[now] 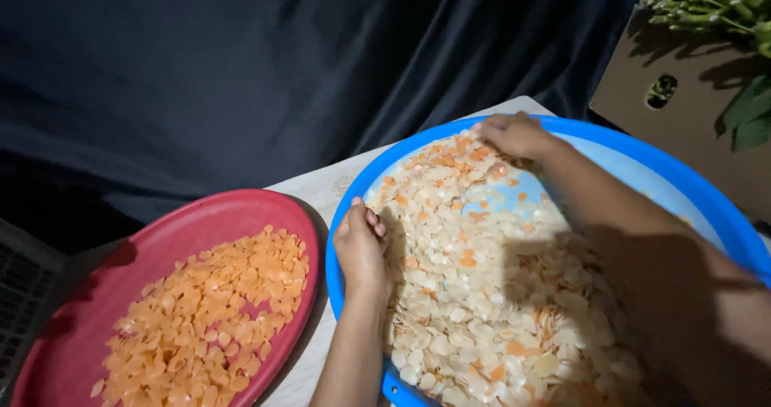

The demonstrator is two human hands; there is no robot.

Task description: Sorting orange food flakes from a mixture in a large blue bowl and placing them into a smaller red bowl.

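Blue basin [707, 206] of pale and orange chips [490, 295]: left hand [361, 246] gripping near-left rim, fingers curled; right hand [514, 134] at far rim, fingers bent among chips. Red tray [233, 214], orange chips, desk's left.

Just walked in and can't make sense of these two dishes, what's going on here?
A person has both hands in a big blue basin full of pale and orange chips. The left hand rests on the near rim, and the right hand lies on the chips at the far side. Beside it, a red tray holds only orange chips.
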